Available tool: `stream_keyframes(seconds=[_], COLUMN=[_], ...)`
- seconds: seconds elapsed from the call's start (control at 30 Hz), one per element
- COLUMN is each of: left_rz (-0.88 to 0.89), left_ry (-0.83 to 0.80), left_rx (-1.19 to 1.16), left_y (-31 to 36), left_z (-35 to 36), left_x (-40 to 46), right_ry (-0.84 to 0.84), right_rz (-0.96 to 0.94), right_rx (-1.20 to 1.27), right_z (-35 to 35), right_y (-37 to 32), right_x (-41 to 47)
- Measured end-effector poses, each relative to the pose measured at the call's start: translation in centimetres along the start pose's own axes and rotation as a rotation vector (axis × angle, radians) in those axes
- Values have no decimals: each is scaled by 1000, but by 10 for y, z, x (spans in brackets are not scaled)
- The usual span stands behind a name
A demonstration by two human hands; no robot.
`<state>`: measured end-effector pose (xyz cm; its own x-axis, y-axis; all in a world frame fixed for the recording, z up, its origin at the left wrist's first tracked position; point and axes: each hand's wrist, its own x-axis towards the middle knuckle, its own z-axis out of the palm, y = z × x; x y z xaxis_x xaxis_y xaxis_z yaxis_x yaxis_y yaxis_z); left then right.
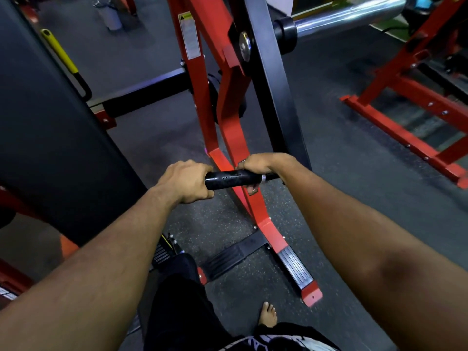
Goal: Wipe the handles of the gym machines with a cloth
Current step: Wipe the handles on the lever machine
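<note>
Both hands on the black handle (234,178) mid-frame: left hand (186,180) grip wrapped round its left end, right hand (263,165) grip curled over its right end with a grey scrap under the fingers, possibly cloth, red machine frame (228,117) behind.

Handle (231,179): both ends hidden inside left hand (186,182) and right hand (263,165). Right fingers show a grey scrap (cloth? cannot tell). Chrome bar (349,17) cut off at right edge.
</note>
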<state>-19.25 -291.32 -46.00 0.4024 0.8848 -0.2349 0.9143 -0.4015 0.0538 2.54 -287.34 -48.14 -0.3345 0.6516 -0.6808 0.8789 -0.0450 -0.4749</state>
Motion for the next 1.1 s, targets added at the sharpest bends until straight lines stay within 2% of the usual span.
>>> stream_keyframes(seconds=[0.07, 0.13, 0.2, 0.27, 0.37, 0.43, 0.5, 0.57, 0.67, 0.87, 0.93, 1.03, 1.1], left_rz=[7, 11, 11, 10, 10, 12, 13, 10, 1, -5, 2, 12, 19], left_ry=[2, 2, -10, -11, -3, -10, -17, -16, -12, -20, -25, -23, -22], left_rx=[8, 10, 13, 12, 1, -5, -8, -16, -16, -5, -7, 3, 3], left_y=[0, -1, -2, -1, -3, -3, -2, -2, -1, 0, -1, -2, -2], left_z=[1, 1, 1, 1, 2, 1, 0, 0, 0, -1, 0, 1, 2], left_x=[1, 2, 2, 1, 2, 2, 2, 1, 0, 0, 1, 2, 3], right_ry=[348, 711, 966, 1130, 1192, 1173, 1061, 820, 402, -222, -229, -65, 160], right_rz=[-80, -145, -212, -238, -278, -296, -259, -146, -21, 190, 174, 29, -55], right_rx=[-211, -148, -105, -108, -101, -112, -61, 7, -22, 48, 76, 163, -61], right_z=[21, 49, 73, 89, 99, 96, 81, 56, 14, -15, -12, -3, 11], right_y=[14, 25, 31, 34, 38, 41, 37, 26, 11, -1, -3, 3, 13], right_x=[0, -6, -6, -3, -3, -7, -12, -18, -16, 3, 4, 1, -1])
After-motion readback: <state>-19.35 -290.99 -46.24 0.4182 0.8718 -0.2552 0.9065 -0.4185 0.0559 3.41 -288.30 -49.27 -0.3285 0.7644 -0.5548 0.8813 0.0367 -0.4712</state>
